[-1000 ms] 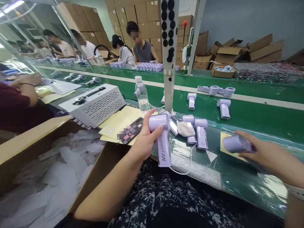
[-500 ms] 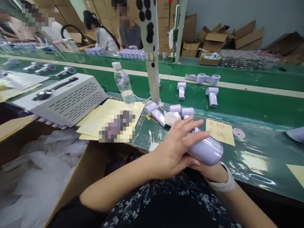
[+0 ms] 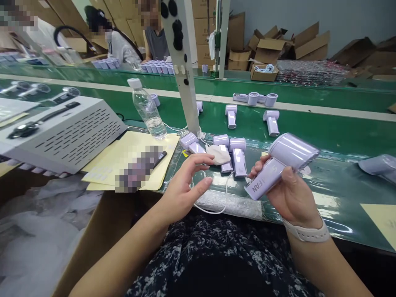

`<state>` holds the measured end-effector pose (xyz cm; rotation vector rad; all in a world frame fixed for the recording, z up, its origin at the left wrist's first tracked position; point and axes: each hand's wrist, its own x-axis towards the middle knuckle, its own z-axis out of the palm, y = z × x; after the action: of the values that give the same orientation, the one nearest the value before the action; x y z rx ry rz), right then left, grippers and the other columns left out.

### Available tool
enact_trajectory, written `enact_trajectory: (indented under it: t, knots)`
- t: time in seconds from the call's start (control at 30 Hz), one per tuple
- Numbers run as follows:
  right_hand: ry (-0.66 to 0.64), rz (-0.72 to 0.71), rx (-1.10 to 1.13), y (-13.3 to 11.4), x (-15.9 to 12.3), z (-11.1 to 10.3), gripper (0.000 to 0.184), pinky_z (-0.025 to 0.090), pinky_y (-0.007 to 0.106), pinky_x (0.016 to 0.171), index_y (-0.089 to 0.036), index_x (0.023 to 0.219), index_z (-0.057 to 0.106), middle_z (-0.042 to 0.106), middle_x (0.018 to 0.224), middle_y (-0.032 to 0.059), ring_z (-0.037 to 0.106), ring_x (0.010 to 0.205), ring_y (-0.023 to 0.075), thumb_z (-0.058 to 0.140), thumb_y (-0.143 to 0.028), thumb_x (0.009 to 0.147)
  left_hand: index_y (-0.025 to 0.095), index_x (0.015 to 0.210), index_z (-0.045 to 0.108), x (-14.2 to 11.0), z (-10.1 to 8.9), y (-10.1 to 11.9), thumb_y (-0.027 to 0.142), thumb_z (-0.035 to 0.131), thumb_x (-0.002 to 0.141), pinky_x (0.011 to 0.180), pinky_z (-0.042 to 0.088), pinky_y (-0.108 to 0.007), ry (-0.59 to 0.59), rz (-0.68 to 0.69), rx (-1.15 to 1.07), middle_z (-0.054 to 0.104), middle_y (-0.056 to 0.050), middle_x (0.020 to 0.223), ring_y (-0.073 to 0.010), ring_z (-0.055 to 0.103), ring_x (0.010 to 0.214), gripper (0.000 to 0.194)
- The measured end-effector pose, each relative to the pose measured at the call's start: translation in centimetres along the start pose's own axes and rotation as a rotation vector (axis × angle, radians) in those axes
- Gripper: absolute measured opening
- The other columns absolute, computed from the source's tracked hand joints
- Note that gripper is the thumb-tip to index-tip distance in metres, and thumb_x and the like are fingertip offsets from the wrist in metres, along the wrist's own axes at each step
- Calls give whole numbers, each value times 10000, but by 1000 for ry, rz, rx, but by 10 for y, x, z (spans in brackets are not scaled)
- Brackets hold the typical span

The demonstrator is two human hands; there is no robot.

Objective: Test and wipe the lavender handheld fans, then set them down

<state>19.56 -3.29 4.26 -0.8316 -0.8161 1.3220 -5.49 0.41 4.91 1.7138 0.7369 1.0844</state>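
My right hand [image 3: 291, 194] is closed around the handle of a lilac hand-held fan [image 3: 280, 163], its round head tilted up and to the right. My left hand [image 3: 185, 181] hovers open beside it, fingers curled, above a white cable [image 3: 216, 208] at the bench edge. Three more lilac fans [image 3: 230, 154] lie side by side on the green bench just beyond my hands, with a beige cloth pad [image 3: 218, 154] lying on them.
A water bottle [image 3: 147, 109], a white vented box [image 3: 62, 134] and yellow sheets [image 3: 130, 154] are at left. Several fans [image 3: 270, 121] lie on the green conveyor [image 3: 340, 132]. A white post [image 3: 184, 62] rises ahead. Other people sit across the line; a carton of white wrapping [image 3: 37, 231] is at my left.
My two hands, together on one fan half a second ago, have separated. The right hand has raised the fan and the left hand has come off it, open.
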Motion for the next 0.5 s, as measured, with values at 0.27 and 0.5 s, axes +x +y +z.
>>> enact_trajectory:
  t: [0.27, 0.5]
  knots:
    - [84, 64, -159, 39, 11, -39, 495, 559, 409, 900, -263, 1008, 665, 655, 924, 21, 617, 891, 215, 887, -583, 703, 257, 1189, 599, 7, 2, -3, 305, 601, 991, 1110, 450, -361, -41, -45, 12, 558, -70, 1346, -213, 526, 1282, 204]
    - [109, 123, -281, 26, 23, -45, 626, 605, 439, 828, -242, 1125, 569, 658, 954, 59, 676, 851, 222, 486, -810, 876, 284, 1189, 601, 4, -3, -8, 362, 601, 982, 1098, 475, -370, -7, -93, 133, 565, -60, 1383, -220, 572, 1248, 221]
